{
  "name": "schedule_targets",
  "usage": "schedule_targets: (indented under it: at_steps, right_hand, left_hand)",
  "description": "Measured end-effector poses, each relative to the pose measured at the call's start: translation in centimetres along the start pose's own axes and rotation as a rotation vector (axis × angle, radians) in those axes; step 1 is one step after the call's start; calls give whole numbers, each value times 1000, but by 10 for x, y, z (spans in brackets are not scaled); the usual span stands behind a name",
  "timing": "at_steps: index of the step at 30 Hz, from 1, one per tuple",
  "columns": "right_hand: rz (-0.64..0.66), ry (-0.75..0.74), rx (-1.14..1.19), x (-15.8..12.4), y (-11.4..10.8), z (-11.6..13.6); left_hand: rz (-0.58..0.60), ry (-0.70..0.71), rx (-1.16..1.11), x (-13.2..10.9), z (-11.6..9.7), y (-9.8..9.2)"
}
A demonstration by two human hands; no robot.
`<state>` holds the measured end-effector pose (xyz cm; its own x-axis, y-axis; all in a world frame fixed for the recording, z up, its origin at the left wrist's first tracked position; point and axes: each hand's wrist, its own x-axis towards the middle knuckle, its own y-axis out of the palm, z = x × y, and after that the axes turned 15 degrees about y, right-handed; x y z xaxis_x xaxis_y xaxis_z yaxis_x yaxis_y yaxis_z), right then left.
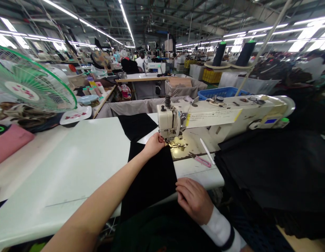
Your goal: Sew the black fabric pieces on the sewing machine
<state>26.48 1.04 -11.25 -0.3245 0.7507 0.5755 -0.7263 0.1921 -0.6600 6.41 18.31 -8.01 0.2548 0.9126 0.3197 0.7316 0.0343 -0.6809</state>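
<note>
left hand [155,142]: stretched out across the desk, fingers pinched together on the far end of the black fabric, right up against the presser foot area of the sewing machine
right hand [193,199]: at the near edge of the desk, fingers curled and pressing down on the near right side of the same fabric. can't tell if it's actually gripping or just holding it flat
black fabric [152,175]: long strip lying flat on the desk, running from the near edge up to the needle. a second black piece [137,126] sits past the needle, toward the far edge
sewing machine [220,113]: cream coloured, along the far right part of the desk, little work light on at the needle
desk [73,157]: white top, mostly bare on its left half
pink snips [201,160]: on the desk just right of the fabric, near the machine base, with a white stick-like tool [207,151] beside them
dark fabric pile [272,171]: heaped off the right edge of the desk
green fan [28,82]: past the far left corner
</note>
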Motion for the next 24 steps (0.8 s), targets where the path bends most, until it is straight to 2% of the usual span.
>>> schedule_targets:
  at_steps: [4,7,9,11,13,14,17,24]
  right_hand:
    - [-7,-49,-23,-1,1,-2]
    - [3,-48,-15,-2,0,-3]
    - [1,-40,-4,0,1,-4]
    - [7,-23,3,3,2,-5]
    - [16,1,7,10,4,-7]
    - [22,12,8,14,5,-8]
    - [47,33,6,29,9,-14]
    - [106,110,-210,65,15,-27]
  left_hand:
    - [-34,46,144,-7,-11,-2]
    - [-53,109,257,-39,-35,-6]
    - [79,230,273,-73,-53,-7]
    - [284,434,271,-108,-66,-7]
    - [375,610,319,-135,-70,-7]
    - [374,671,357,-143,-68,-7]
    - [365,782,469,-144,-54,-8]
    - [316,847,525,-105,-27,-12]
